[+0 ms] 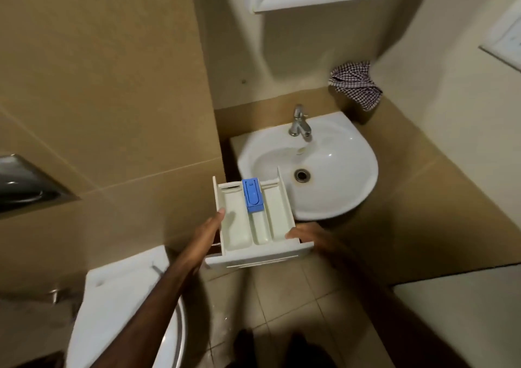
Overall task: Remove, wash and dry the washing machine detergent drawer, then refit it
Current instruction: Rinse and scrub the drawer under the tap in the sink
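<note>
A: Where is the detergent drawer (255,221) held, and how?

B: It is carried level in the air over the tiled floor (296,297), front panel nearest the body; the left hand (207,231) is curled round its left wall, thumb laid on the rim; the right hand (306,233) is clasped round the right front corner (its fingers are mostly hidden beneath).

A: Which way does its long axis run?

B: Away from the body, toward the sink (346,187); the far end with the blue insert (253,194) is seen just before the basin's near rim, the right hand being nearer it.

A: And beyond?

B: The tap (300,124) is found behind the bowl; a checked cloth (355,84) is lying on the ledge past it; washing is judged not yet begun.
</note>
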`<move>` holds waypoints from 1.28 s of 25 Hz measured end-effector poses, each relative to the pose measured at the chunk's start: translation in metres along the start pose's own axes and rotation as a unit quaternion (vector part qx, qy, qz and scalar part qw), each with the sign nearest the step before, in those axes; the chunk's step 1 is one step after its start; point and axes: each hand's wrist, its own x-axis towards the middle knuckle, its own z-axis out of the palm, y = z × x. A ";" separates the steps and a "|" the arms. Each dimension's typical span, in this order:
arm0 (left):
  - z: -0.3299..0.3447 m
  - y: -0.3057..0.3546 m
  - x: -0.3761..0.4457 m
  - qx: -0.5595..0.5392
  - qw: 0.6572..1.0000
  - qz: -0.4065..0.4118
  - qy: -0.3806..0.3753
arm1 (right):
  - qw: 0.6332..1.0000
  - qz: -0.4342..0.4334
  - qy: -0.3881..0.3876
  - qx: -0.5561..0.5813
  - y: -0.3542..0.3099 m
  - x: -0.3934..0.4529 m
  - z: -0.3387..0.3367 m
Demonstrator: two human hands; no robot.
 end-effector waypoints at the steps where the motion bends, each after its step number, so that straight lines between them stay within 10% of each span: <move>1: 0.010 0.009 0.009 0.006 1.000 0.004 -0.007 | 1.000 0.009 0.014 0.002 -0.003 0.005 -0.015; 10: 0.112 0.044 0.072 -0.074 0.997 -0.017 -0.019 | 0.985 0.005 0.016 0.170 -0.005 0.047 -0.151; 16: 0.176 0.036 0.093 -0.184 0.979 -0.028 0.087 | 0.917 0.023 0.295 0.267 -0.008 0.060 -0.196; 23: 0.244 0.032 0.113 -0.297 0.937 -0.042 0.180 | 0.983 0.053 0.084 0.154 -0.023 0.064 -0.185; 32: 0.287 0.050 0.137 -0.371 0.916 -0.056 0.138 | 0.981 0.041 0.180 0.050 -0.048 0.117 -0.209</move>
